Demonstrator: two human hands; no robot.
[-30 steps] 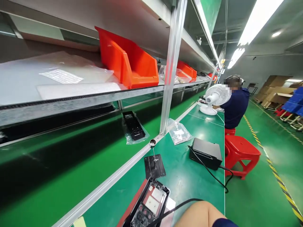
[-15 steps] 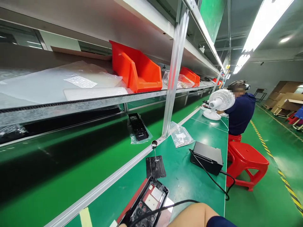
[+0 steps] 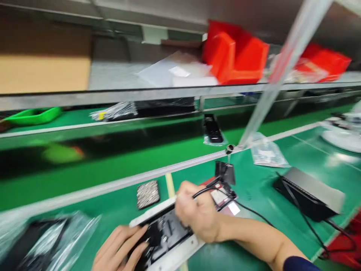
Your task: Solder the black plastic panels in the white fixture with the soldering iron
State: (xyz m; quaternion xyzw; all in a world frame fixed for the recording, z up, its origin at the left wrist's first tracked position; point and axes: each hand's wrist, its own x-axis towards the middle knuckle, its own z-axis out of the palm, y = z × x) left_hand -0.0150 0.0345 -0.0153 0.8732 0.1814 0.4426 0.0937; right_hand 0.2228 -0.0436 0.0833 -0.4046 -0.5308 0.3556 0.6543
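Observation:
A long black housing point(image 3: 170, 226) lies in a white frame point(image 3: 191, 244) on the bench, with grey and black parts inside it. Over its left end, my left hand point(image 3: 121, 246) rests with fingers stretched out and slightly apart. My right hand point(image 3: 194, 212) makes a fist above the housing's other end. A black cord point(image 3: 251, 209) enters this fist from a tool whose body is mostly hidden by my fingers. Beyond the fist, an open black case point(image 3: 229, 191) lies over a red sheet. A small square tray point(image 3: 148, 194) of tiny metallic pieces sits behind the frame.
At right stands a black box point(image 3: 308, 194) with cables. Near the metal post point(image 3: 284, 71) lies a clear bag point(image 3: 267, 152). Wrapped black parts point(image 3: 42, 241) lie at lower left. A shelf with red bins point(image 3: 245, 56) runs above the green belt point(image 3: 180, 150).
The view has swung left and down. Both my hands and the housing in the white frame have come into view; the co-worker has left it.

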